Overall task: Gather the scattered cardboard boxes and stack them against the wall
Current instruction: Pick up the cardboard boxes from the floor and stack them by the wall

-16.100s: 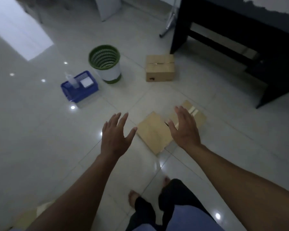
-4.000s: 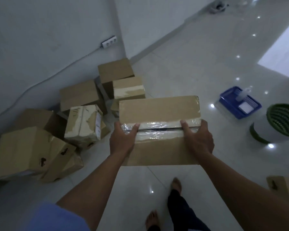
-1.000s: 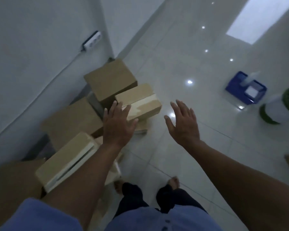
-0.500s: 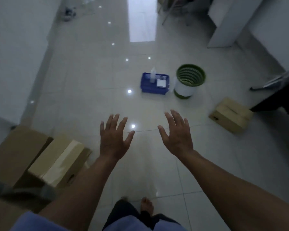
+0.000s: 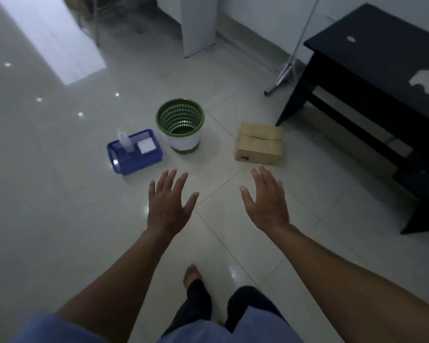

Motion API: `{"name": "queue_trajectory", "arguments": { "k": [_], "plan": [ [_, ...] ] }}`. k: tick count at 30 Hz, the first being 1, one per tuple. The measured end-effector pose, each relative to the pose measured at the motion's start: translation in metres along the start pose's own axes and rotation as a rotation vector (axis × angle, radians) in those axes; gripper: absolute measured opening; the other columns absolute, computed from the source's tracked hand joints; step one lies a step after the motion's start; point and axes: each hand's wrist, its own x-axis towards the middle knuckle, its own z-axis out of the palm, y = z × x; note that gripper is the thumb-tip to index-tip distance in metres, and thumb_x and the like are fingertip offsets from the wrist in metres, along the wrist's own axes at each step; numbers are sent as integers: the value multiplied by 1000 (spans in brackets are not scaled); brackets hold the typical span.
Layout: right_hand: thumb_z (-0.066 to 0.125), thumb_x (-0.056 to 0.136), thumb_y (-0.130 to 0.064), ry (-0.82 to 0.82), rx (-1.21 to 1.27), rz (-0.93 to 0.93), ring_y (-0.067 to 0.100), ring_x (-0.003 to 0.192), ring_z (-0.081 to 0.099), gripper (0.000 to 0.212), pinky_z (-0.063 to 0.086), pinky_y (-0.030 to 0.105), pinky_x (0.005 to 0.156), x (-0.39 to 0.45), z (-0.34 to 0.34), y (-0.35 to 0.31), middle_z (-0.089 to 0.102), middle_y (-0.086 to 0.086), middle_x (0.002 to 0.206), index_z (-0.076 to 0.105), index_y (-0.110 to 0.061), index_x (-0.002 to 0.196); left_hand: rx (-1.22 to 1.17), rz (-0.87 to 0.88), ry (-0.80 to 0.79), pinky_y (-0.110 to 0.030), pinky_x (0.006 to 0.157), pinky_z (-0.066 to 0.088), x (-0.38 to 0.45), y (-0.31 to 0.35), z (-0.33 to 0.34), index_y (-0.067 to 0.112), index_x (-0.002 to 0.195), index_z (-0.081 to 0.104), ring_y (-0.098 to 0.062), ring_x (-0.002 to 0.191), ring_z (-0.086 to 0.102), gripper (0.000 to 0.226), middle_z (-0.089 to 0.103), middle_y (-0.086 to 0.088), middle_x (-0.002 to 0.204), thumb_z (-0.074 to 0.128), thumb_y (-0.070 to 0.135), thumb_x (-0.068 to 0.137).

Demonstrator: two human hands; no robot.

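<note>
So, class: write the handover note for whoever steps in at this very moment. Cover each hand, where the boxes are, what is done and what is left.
Left hand: open, holding nothing.
Right hand: open, holding nothing.
One cardboard box lies on the floor between the green bin and the black table.
Done: the last box went onto the pile by the wall, now out of view.
Left: pick this box up and stack it there.

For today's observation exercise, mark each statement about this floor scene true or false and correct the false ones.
1. Both hands, left hand and right hand, are open and hold nothing. True.
2. The cardboard box lies inside the green bin. False: it lies on the floor, right of the bin.
3. The blue basket sits left of the bin. True.
4. The box rests on the black table. False: it lies on the floor beside it.
</note>
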Motion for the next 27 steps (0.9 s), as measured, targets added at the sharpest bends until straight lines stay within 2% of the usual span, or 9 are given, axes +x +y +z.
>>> {"name": "queue_trajectory", "arguments": {
  "k": [6,11,16,20,27],
  "plan": [
    [44,106,-45,66,32,224,24,154,22,57,14,50,127,55,-20,62,30,9,165,36,-17,155,20,202,-99,-56,125,17,123,54,31,23,153,41,-29,154,23,64,39,-9,161,52,55,99],
    [43,107,-44,102,83,314,21,155,19,59,10,47,128,125,-39,124,26,7,167,33,-16,158,7,267,-169,-55,125,15,215,108,76,25,156,37,-28,155,20,66,34,-9,163,50,56,100],
    [43,107,-45,79,113,327,20,155,18,61,10,46,128,200,-78,186,25,5,168,30,-18,160,-20,222,-206,-57,124,18,290,171,107,23,157,37,-27,155,19,67,33,-9,164,49,56,100],
    [45,106,-47,64,108,352,20,155,20,62,17,48,126,269,-99,228,28,5,167,31,-18,159,-37,147,-212,-55,125,17,346,205,129,21,157,36,-27,155,19,68,33,-10,164,50,55,100],
    [45,105,-49,-34,188,403,20,154,22,65,21,46,125,361,-78,276,27,6,168,29,-19,161,-82,42,-260,-51,125,19,424,224,190,22,157,37,-26,154,23,67,35,-8,163,52,54,100]
  ]
}}
